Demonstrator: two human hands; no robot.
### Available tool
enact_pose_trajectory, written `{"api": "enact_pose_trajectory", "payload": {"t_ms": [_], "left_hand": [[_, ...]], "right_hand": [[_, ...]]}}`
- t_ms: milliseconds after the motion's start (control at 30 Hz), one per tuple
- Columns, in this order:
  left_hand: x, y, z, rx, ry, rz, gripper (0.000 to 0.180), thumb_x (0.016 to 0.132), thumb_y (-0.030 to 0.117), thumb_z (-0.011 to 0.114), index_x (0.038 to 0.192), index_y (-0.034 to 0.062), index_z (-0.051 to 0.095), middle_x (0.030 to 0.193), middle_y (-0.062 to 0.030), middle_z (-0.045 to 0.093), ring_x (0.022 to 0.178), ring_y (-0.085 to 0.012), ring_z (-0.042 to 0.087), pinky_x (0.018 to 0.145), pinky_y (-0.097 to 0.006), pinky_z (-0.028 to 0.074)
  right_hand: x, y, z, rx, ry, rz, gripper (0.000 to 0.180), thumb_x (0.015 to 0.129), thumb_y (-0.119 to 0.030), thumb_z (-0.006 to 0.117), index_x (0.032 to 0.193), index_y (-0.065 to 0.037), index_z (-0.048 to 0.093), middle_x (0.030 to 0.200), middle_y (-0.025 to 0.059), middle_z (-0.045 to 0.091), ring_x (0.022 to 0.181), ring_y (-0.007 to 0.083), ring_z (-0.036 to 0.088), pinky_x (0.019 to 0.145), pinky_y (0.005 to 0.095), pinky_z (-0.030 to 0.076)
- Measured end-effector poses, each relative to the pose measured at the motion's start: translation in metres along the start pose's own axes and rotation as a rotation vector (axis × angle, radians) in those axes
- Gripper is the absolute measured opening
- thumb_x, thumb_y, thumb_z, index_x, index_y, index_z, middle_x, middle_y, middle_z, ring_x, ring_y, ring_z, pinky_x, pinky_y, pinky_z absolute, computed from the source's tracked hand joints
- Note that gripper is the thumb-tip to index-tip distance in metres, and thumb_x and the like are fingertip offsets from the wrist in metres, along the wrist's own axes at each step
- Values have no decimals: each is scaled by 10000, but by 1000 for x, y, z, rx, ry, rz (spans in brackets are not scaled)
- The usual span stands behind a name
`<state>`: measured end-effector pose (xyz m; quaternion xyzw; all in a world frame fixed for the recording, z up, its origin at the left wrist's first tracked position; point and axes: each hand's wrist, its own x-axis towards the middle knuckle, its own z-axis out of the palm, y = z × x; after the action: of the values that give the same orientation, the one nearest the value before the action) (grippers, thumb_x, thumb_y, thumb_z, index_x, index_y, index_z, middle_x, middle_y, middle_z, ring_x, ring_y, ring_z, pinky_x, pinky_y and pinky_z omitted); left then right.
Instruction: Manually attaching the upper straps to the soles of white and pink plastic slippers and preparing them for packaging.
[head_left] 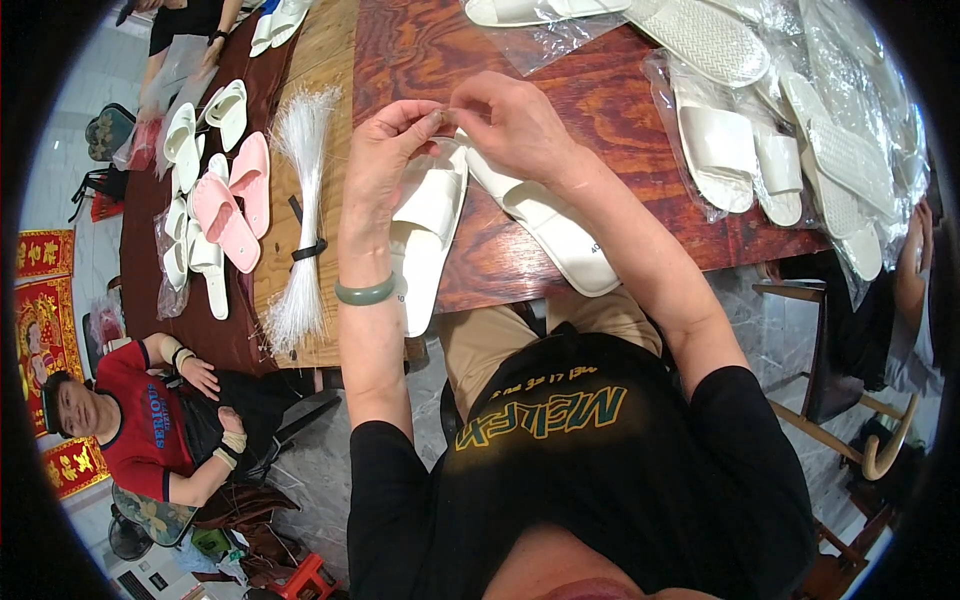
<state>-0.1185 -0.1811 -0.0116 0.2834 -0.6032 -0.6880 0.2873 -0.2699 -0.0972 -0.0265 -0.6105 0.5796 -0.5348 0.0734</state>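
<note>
My left hand and my right hand meet above a pair of white slippers lying on the reddish wooden table. Fingertips of both hands pinch something thin and small between them, too fine to identify; it may be a clear plastic strand. The left slipper lies under my left hand, and the second white slipper stretches right under my right forearm. A green bangle sits on my left wrist.
A bundle of clear plastic strands tied with a black band lies left of my hands. Pink slippers and white slippers lie further left. Bagged white slippers pile up at the right. A seated person in red is at lower left; another person's arm at right.
</note>
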Motion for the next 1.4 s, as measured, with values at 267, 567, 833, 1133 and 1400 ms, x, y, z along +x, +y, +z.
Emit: {"api": "enact_pose_trajectory", "payload": {"t_ms": [267, 567, 833, 1133, 1400], "left_hand": [[0, -5, -1, -25, -60, -24, 112, 872, 111, 592, 938, 21, 606, 799, -21, 634, 691, -47, 553, 574, -164, 402], [0, -3, -1, -8, -79, 15, 97, 874, 98, 585, 919, 14, 599, 773, -10, 603, 675, -56, 532, 592, -180, 415], [-4, 0, 4, -60, -78, 30, 121, 861, 60, 576, 964, -2, 594, 799, -17, 603, 651, -64, 535, 580, -192, 444], [-10, 4, 1, 3, -58, 52, 140, 864, 110, 593, 953, 2, 593, 785, -7, 591, 670, -59, 538, 585, -198, 446], [-6, 0, 1, -50, -84, 28, 122, 864, 102, 589, 937, 3, 595, 770, -10, 594, 678, -65, 540, 604, -202, 439]], "right_hand": [[-3, -6, -4, -14, -62, 109, 166, 809, -169, 579, 855, -13, 615, 813, 141, 612, 723, 294, 595, 631, 369, 458], [1, -8, -1, -14, -59, 91, 146, 806, -177, 564, 825, -41, 615, 804, 136, 607, 743, 309, 594, 633, 385, 462], [1, -13, -2, 7, -46, 82, 106, 793, -124, 584, 826, -27, 609, 805, 138, 607, 732, 305, 595, 638, 362, 467], [1, -18, 0, -6, -46, 156, 110, 798, -102, 620, 821, 5, 608, 768, 123, 594, 649, 231, 575, 584, 318, 447], [1, -16, 1, 74, -58, 175, 115, 803, -98, 625, 830, 12, 607, 761, 116, 595, 634, 203, 570, 572, 305, 445]]}}
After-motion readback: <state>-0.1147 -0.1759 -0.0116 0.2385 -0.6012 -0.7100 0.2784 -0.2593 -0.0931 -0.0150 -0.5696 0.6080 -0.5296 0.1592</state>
